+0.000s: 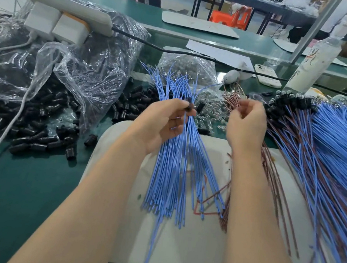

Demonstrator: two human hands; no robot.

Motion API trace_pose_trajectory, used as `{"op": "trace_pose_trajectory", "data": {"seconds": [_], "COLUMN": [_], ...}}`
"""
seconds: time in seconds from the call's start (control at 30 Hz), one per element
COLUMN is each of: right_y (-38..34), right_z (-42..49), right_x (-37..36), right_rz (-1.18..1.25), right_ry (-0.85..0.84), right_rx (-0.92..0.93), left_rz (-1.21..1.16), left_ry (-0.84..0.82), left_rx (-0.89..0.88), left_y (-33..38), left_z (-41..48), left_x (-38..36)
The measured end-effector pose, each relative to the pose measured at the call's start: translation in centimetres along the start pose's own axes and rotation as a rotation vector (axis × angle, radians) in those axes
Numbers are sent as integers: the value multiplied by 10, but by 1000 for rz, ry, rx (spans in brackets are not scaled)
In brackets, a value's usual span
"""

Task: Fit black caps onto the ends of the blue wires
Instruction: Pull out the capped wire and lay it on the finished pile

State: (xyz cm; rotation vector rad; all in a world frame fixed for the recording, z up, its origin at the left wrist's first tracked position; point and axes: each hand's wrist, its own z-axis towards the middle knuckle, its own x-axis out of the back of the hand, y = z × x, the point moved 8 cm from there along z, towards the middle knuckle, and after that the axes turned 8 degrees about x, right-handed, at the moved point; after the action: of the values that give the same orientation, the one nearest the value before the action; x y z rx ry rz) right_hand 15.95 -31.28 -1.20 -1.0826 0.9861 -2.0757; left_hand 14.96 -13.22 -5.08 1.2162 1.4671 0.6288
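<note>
Blue wires (178, 154) hang bunched in the left hand (164, 123), whose fingers pinch a black cap (190, 107). The right hand (247, 125) is blurred, fingers curled; I cannot tell its grip.

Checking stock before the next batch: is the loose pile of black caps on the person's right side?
No, the loose black caps lie to the left of the left hand, spilling from a clear plastic bag.

A factory assembly line; long green benches (182, 25), bagged black caps (35, 135), bundled blue wires (343, 142).
</note>
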Motion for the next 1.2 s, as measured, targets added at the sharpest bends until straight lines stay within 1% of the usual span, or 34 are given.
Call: {"op": "trace_pose_trajectory", "data": {"seconds": [0.1, 0.2, 0.27, 0.3, 0.33, 0.37, 0.4, 0.43, 0.47, 0.53, 0.57, 0.6, 0.63, 0.73, 0.8, 0.9, 0.97, 1.03, 1.07, 1.1, 1.13, 1.17, 1.2], "right_y": [-6, -8, -8, -9, -10, -11, -12, -12, -12, -15, -18, -20, -22, -23, -22, -21, -20, -22, -24, -26, -27, -29, -31], "right_z": [-2, -3, -3, -4, -6, -8, -11, -16, -25, -49, -58, -62, -62, -59, -57, -54, -52, -44, -37, -29, -22, -17, -14], "right_x": [-6, -9, -14, -17, -19, -21, -24, -32, -43, -62, -67, -68, -68, -66, -66, -66, -64, -59, -53, -43, -32, -20, -10], "right_rz": [514, 841, 992, 987, 886, 699, 489, 330, 244, 227, 253, 287, 323, 403, 406, 449, 487, 492, 515, 572, 653, 730, 777], "right_ry": [-14, -5, -22, -45, -82, -142, -234, -369, -539, -861, -958, -1003, -1012, -991, -964, -891, -838, -719, -605, -466, -321, -191, -86], "right_rx": [-58, -126, -161, -173, -169, -146, -116, -97, -100, -142, -155, -159, -159, -169, -167, -191, -225, -201, -167, -130, -96, -57, -10], "left_rz": [149, 282, 314, 299, 269, 230, 182, 127, 71, 4, -4, -9, -19, -73, -106, -191, -289, -378, -378, -314, -172, 20, 215], "left_ry": [-193, -296, -314, -291, -241, -176, -114, -67, -36, 10, 26, 34, 37, 35, 31, 21, 12, 46, 94, 168, 263, 356, 411], "left_rx": [25, 41, -4, -38, -77, -115, -152, -186, -215, -256, -268, -274, -274, -262, -247, -209, -169, -139, -144, -165, -197, -241, -296], "left_y": [-9, -20, -20, -16, -11, -5, 2, 8, 12, 18, 20, 21, 21, 21, 20, 20, 19, 17, 17, 18, 19, 23, 26], "left_z": [-4, -9, -11, -10, -8, -6, -4, -4, -4, -5, -5, -5, -4, -2, 0, 2, 3, 4, 4, 3, 2, -1, -4], "left_x": [-21, -39, -46, -46, -41, -34, -26, -19, -13, -4, -1, 1, 3, 8, 9, 12, 15, 21, 25, 30, 35, 37, 35]}}
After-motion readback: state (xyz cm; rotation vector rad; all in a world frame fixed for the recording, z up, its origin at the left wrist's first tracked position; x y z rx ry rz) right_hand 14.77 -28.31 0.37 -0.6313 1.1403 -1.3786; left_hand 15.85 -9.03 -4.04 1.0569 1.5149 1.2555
